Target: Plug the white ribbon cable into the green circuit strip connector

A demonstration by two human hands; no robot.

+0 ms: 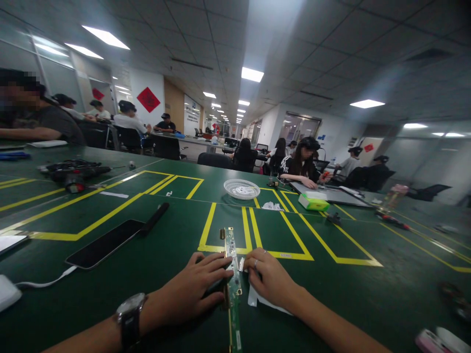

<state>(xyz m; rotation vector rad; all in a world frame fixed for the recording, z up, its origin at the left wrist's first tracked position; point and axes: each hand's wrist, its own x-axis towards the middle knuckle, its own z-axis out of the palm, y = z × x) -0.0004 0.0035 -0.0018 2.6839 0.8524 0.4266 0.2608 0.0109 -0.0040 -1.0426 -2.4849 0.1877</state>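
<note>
A long, narrow green circuit board [234,314] lies on the table in front of me, pointing away, with gold-coloured parts along its left edge. My left hand [195,284], wearing a wristwatch [130,314], rests against it from the left. Its fingers are stretched out, the tips lying over the board's middle. Close to the board's right edge, my right hand [267,277] has its fingers bent together at a small whitish piece [241,264], whose kind I cannot make out. Under this hand lies a white strip [252,297], partly hidden by the palm.
Left of me lie a phone [106,244] on a white cable, a black bar-shaped object [155,219] and a power drill [75,175]. Ahead stands a white mesh basket [242,182]. A green-and-white packet [314,201] is to the right. A co-worker [305,164] sits across the table.
</note>
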